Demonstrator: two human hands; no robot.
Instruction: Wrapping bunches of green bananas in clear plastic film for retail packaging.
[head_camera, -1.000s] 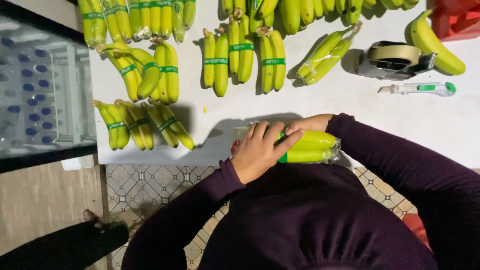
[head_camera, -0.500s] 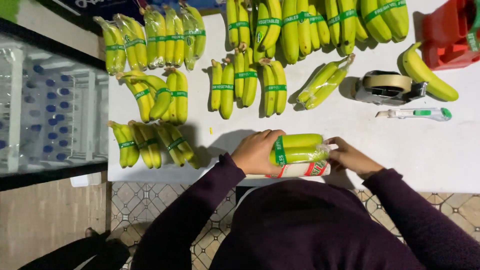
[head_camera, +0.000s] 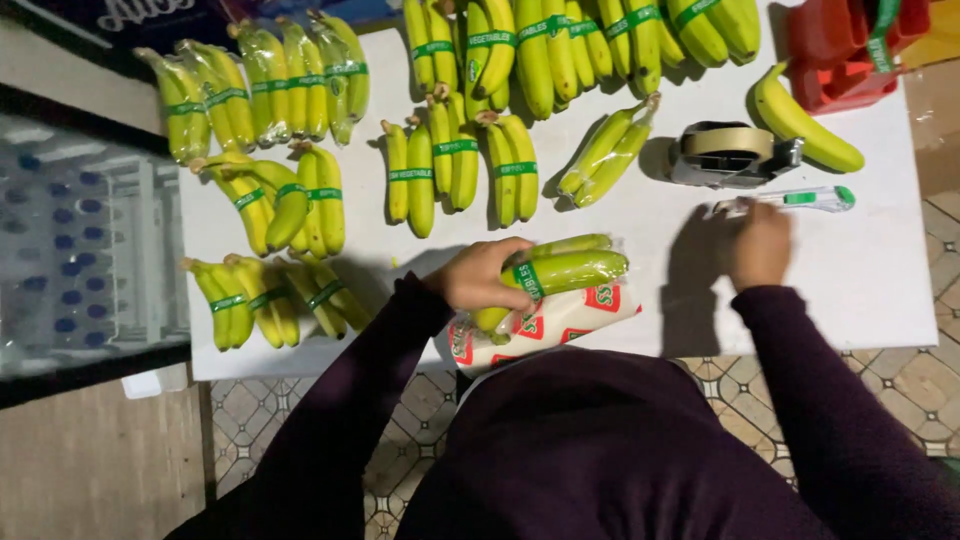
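My left hand (head_camera: 478, 275) grips a small bunch of green-yellow bananas (head_camera: 565, 268) wrapped in clear film with a green band, held over a white roll of printed wrap (head_camera: 545, 320) at the table's front edge. My right hand (head_camera: 758, 243) is off to the right, its fingers reaching up to a white and green utility knife (head_camera: 800, 199) lying on the table; whether it has hold of the knife I cannot tell. Just behind the knife stands a grey tape dispenser (head_camera: 728, 152).
Several banded banana bunches (head_camera: 300, 200) cover the back and left of the white table (head_camera: 880, 270). A loose banana (head_camera: 800, 125) lies beside a red crate (head_camera: 840, 45) at the back right. A glass-topped case (head_camera: 80, 250) stands left; tiled floor lies below.
My right hand has left the wrapped bunch and moved right and back to the utility knife. My left hand keeps the bunch, now tilted over the wrap roll.
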